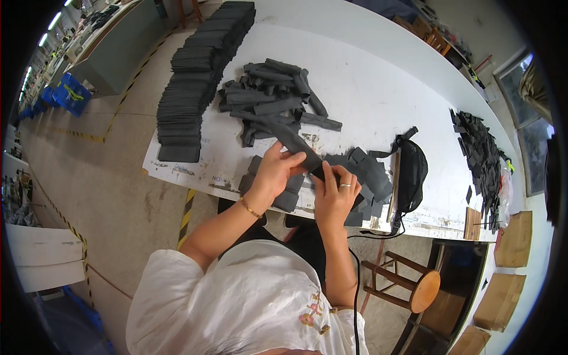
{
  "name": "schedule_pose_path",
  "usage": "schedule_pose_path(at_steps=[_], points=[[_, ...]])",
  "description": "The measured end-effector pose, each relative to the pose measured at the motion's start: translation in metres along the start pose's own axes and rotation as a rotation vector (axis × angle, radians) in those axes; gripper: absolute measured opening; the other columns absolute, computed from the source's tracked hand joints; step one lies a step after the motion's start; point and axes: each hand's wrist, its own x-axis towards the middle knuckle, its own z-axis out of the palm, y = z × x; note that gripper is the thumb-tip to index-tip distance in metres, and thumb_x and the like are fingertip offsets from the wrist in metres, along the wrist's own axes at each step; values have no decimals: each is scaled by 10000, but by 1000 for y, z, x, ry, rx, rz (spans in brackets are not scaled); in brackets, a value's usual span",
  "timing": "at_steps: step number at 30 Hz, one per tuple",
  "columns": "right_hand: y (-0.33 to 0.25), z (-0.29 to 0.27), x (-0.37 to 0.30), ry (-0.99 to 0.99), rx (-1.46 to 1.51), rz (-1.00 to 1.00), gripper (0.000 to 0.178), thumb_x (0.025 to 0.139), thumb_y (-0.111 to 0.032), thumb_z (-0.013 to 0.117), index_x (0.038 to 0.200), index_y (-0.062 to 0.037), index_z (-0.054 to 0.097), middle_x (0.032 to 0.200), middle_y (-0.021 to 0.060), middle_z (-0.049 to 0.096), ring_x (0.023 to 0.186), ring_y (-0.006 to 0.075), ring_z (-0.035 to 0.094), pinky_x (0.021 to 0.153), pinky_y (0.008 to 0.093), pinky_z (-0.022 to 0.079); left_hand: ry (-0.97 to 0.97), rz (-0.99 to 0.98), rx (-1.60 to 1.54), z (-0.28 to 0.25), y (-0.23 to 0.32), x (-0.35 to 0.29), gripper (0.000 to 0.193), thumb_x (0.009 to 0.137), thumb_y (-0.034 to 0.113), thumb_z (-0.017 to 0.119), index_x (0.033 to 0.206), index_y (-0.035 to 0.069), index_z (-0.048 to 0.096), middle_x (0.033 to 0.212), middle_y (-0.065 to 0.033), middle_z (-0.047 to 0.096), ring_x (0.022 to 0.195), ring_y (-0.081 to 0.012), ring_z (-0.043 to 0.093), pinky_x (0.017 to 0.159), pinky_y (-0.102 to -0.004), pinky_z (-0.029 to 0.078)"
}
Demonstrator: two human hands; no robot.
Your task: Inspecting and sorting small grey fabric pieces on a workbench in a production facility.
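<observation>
A long dark grey fabric strip [290, 141] runs between my two hands above the near edge of the white table [349, 65]. My left hand [274, 171] pinches it near the middle, thumb on top. My right hand [336, 192] grips its near end, where a darker edge shows; whether that is a second piece I cannot tell. Beyond the hands lies a loose heap of dark grey fabric strips [266, 97], some rolled or folded. Flat dark grey rectangular pieces [373, 174] spread beside and under my right hand. More folded pieces [287, 200] sit below my left wrist.
A long row of stacked dark grey folded pieces [189, 97] lines the table's left side. Right of my hands are a black bag [412, 174] and cable. Dark scraps [479, 154] are heaped far right. A wooden stool [425, 291] and cardboard boxes [500, 302] stand lower right.
</observation>
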Motion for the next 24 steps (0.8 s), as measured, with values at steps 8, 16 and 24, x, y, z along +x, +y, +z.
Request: schedule_pose_path(at_steps=[8, 16, 24], points=[[-24, 7, -7, -139, 215, 84, 620, 720, -62, 755, 1286, -66, 502, 1111, 134, 541, 1006, 322, 519, 854, 442, 395, -127, -69, -193, 9, -2, -5, 264, 943, 208, 612, 1137, 29, 595, 949, -114, 686, 1128, -264, 606, 991, -404, 463], [-20, 18, -7, -155, 306, 28, 326, 713, 50, 708, 974, -27, 530, 1033, 173, 579, 937, 368, 570, 751, 416, 487, -212, 21, -291, 4, -15, -8, 242, 975, 258, 560, 1033, 29, 615, 936, -108, 678, 1162, -282, 583, 995, -397, 461], [-19, 17, 9, -210, 390, -45, 263, 703, 48, 703, 902, -29, 549, 909, 130, 598, 834, 340, 574, 710, 423, 475, -94, -51, -288, -5, 5, -11, 274, 979, 265, 550, 1071, 13, 608, 1112, -175, 659, 1142, -262, 592, 972, -382, 479]])
